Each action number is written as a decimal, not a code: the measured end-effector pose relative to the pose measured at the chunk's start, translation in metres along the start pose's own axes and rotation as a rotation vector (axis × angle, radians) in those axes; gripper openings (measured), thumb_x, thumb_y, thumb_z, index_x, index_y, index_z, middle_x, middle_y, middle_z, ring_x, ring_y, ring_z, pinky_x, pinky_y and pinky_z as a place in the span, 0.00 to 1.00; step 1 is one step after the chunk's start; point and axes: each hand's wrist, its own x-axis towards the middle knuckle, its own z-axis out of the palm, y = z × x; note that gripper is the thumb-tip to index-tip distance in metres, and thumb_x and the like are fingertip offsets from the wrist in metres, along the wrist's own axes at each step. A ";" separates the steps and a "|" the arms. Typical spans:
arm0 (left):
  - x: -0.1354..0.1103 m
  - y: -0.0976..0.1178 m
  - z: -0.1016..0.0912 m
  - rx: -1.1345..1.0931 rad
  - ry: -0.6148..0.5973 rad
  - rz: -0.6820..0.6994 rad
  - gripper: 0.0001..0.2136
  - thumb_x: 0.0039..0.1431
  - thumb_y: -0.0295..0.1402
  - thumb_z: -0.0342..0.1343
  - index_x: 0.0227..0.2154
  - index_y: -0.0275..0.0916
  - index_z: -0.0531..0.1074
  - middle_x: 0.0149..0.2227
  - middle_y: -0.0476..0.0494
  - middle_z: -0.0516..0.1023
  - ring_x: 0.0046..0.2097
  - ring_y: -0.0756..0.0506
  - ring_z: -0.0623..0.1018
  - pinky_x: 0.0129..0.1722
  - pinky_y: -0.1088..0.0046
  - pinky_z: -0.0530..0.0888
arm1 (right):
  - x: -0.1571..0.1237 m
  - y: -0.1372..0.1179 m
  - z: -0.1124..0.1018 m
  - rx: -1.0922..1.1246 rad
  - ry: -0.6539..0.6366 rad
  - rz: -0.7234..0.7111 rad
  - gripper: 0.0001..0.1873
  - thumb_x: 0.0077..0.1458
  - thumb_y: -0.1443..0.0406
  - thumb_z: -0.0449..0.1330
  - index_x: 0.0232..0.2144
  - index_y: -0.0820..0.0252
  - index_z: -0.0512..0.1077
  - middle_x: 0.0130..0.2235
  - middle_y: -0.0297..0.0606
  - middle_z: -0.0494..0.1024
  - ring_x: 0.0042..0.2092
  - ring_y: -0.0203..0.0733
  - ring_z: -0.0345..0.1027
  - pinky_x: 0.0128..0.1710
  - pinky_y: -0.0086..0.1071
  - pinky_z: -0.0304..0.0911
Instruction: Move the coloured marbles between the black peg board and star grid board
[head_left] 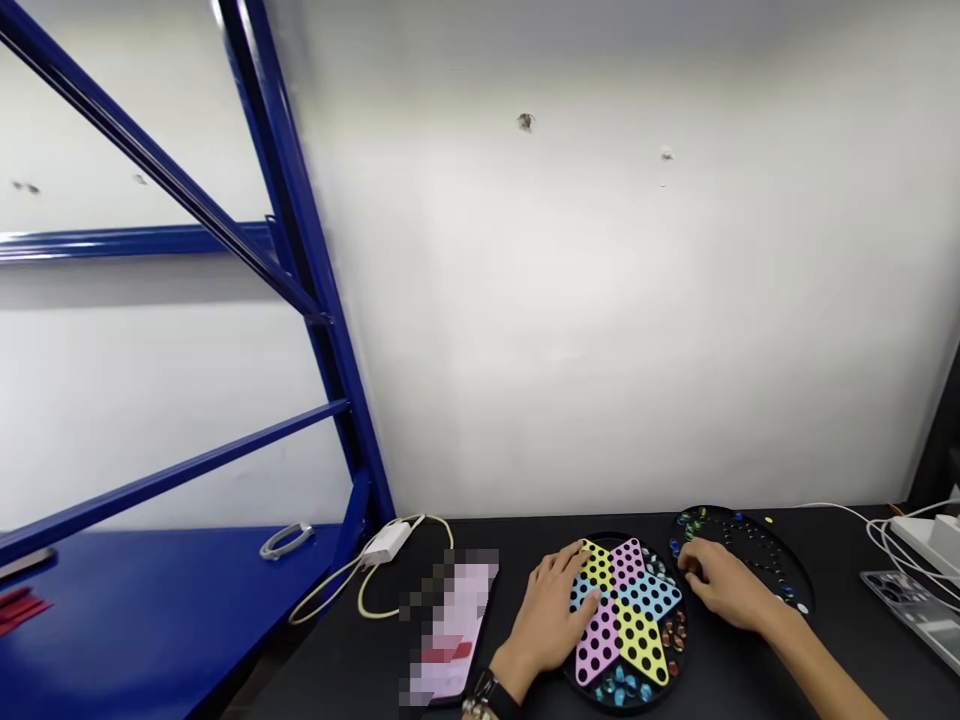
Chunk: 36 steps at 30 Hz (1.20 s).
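We see the left hand [551, 620] open, fingers spread on a star-shaped Chinese checkers board [637, 605] on a black table [840, 665]. The right hand [724, 588], loosely curled, lies at a round black marble tray [757, 535]; any grip on a marble we cannot tell.

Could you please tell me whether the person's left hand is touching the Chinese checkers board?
Touching. The head view shows the left hand resting on the Chinese checkers board, with its fingers lying over the yellow and blue points.
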 end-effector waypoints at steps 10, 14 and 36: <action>-0.002 0.004 -0.005 0.011 -0.012 -0.015 0.25 0.64 0.48 0.46 0.62 0.47 0.61 0.66 0.47 0.59 0.63 0.37 0.62 0.62 0.56 0.60 | 0.013 -0.006 -0.014 0.693 0.111 0.185 0.14 0.50 0.58 0.58 0.39 0.56 0.72 0.34 0.37 0.74 0.37 0.44 0.71 0.31 0.32 0.64; -0.002 0.005 -0.005 0.008 -0.015 -0.015 0.25 0.64 0.46 0.46 0.61 0.46 0.62 0.66 0.46 0.59 0.63 0.37 0.62 0.62 0.56 0.60 | 0.026 0.003 -0.014 0.805 0.209 0.327 0.16 0.50 0.61 0.54 0.40 0.59 0.72 0.35 0.38 0.74 0.34 0.42 0.71 0.26 0.30 0.61; -0.003 0.003 -0.005 -0.019 -0.027 -0.024 0.25 0.64 0.46 0.46 0.62 0.47 0.61 0.67 0.48 0.58 0.64 0.37 0.60 0.63 0.56 0.60 | 0.043 -0.016 0.026 -0.536 -0.241 0.126 0.29 0.56 0.78 0.43 0.60 0.69 0.59 0.54 0.61 0.70 0.50 0.55 0.72 0.44 0.41 0.65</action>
